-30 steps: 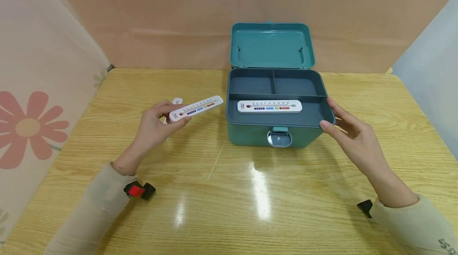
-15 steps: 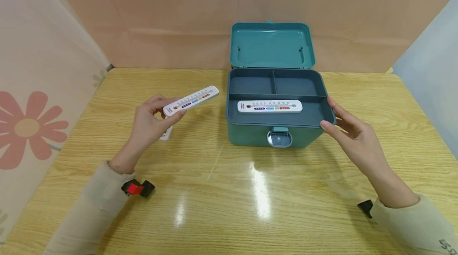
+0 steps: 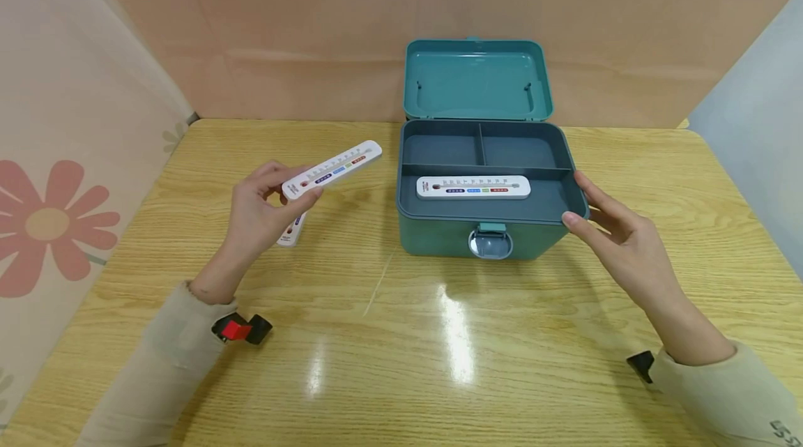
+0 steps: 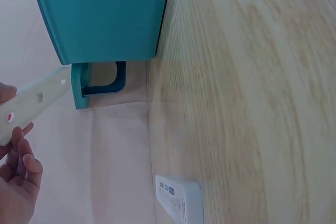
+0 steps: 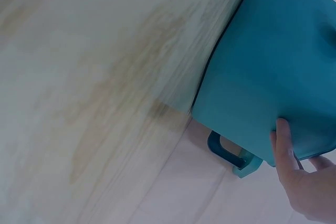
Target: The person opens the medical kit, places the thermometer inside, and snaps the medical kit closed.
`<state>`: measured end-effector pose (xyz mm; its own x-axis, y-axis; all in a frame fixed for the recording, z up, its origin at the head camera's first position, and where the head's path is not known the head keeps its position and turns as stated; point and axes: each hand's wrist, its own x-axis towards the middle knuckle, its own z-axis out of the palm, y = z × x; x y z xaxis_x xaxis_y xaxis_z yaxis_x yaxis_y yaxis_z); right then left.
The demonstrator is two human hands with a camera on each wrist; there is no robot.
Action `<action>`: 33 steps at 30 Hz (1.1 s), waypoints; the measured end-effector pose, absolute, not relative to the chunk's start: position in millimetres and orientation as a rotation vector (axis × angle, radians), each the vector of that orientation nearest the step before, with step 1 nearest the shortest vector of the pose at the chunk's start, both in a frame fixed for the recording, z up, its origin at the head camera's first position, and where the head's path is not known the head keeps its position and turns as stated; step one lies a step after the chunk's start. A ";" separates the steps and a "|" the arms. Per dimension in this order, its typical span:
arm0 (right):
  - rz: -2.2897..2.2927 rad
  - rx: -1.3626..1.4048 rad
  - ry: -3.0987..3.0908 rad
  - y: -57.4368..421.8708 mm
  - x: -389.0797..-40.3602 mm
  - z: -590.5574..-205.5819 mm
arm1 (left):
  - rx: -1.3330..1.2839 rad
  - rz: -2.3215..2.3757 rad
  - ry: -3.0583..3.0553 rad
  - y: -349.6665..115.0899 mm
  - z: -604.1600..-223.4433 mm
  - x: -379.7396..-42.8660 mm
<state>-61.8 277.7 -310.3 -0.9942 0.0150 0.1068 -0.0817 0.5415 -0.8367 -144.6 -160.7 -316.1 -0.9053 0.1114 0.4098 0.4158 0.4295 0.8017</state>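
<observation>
My left hand (image 3: 260,210) pinches a white wall thermometer (image 3: 334,169) above the table, tilted with its far end up to the right. Below that hand, partly hidden by it, another thermometer (image 3: 290,234) lies on the table. A teal storage box (image 3: 433,236) stands to the right with its lid (image 3: 477,81) swung up and back. Its grey tray (image 3: 546,197) has two small back compartments and one long front one, where a thermometer (image 3: 473,187) lies face up. My right hand (image 3: 627,259) touches the box's front right corner, a straight finger (image 5: 284,142) along the side wall.
The box stands on a wood-grain table (image 3: 401,363), towards its back edge. A plain pinkish cloth (image 3: 301,28) hangs behind it, and a flower-patterned cloth (image 3: 94,119) is on the left. The front latch (image 3: 491,243) hangs down.
My left hand has drawn slightly back to the left and up with its thermometer, uncovering the near end of the one on the table. My right hand and the box stay put.
</observation>
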 end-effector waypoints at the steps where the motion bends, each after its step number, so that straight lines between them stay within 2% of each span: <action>1: 1.460 0.061 -2.665 277.7 -61.7 -310.4 | -0.455 -1.465 -2.385 -160.7 -315.9 -144.5; 33: 1.452 0.039 -2.680 277.3 -61.2 -309.5 | -0.503 -1.489 -2.232 -149.0 -304.7 -143.5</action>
<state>-61.2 277.3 -309.5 -0.9953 0.0216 0.0940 -0.0669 0.5469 -0.8345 -143.5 -149.0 -304.7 -0.8513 0.0700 0.5200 0.5070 0.3649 0.7809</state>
